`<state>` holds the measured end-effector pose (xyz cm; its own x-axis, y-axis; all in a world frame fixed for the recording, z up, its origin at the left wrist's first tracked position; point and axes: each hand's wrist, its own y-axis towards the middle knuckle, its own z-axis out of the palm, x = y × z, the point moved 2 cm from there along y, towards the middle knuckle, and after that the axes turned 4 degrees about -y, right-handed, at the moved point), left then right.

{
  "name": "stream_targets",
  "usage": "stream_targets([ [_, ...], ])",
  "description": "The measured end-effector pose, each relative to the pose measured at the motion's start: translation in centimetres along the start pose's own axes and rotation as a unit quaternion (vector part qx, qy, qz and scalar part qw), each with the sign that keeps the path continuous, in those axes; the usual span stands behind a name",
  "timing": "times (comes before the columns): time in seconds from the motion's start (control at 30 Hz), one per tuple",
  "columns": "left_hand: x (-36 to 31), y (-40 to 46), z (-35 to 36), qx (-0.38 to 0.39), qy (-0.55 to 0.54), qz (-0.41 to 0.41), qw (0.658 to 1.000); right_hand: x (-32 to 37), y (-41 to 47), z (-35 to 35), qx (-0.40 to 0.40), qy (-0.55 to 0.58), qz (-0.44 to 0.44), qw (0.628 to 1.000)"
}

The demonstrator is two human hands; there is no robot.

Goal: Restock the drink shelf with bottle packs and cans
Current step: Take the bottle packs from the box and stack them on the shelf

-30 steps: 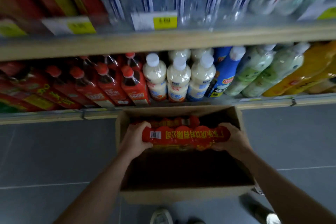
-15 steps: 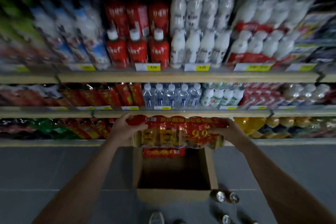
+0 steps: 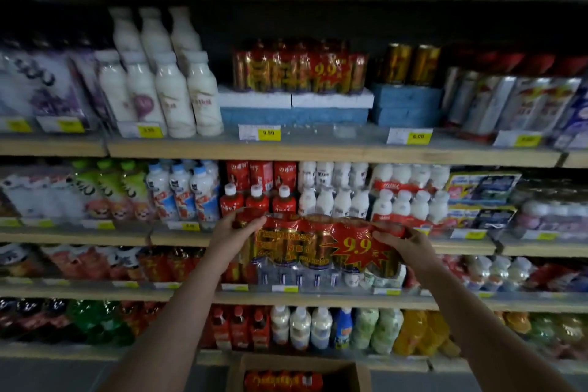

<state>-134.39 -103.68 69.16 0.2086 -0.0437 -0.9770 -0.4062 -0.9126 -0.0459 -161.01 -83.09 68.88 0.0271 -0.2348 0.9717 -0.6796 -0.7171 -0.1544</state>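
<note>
I hold a red and gold shrink-wrapped can pack (image 3: pixel 321 245), marked 9.9, out in front of the middle shelves. My left hand (image 3: pixel 234 232) grips its left end and my right hand (image 3: pixel 402 243) grips its right end. A matching can pack (image 3: pixel 299 68) stands higher up on white and blue foam blocks (image 3: pixel 294 106), above a 9.90 price tag (image 3: pixel 260 134). Below me an open cardboard box (image 3: pixel 359 372) holds another red pack (image 3: pixel 283 380).
Two loose gold cans (image 3: pixel 410 64) stand on a blue foam block right of the shelved pack. White milk-drink bottles (image 3: pixel 165 86) stand to its left and boxed cartons (image 3: pixel 509 105) at the right. The lower shelves are packed with bottles.
Both hands have lifted the can pack out of the box and up to the middle shelves. My view has tilted upward, bringing the shelf with the matching pack into sight.
</note>
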Motion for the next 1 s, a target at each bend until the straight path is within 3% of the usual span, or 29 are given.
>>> stream_targets([
  [0.57,-21.4,10.3,-3.8,-0.034,-0.047,0.198,0.978,22.8,7.0,-0.4,-0.084,0.017,-0.219,0.972],
  [0.8,-21.5,16.7,-3.9,-0.033,-0.003,0.197,0.98,24.3,12.9,1.7,-0.088,-0.003,-0.249,0.964],
  [1.0,-17.7,19.6,-3.5,-0.038,0.043,0.177,0.983,21.2,16.0,3.1,-0.075,-0.035,-0.199,0.977],
])
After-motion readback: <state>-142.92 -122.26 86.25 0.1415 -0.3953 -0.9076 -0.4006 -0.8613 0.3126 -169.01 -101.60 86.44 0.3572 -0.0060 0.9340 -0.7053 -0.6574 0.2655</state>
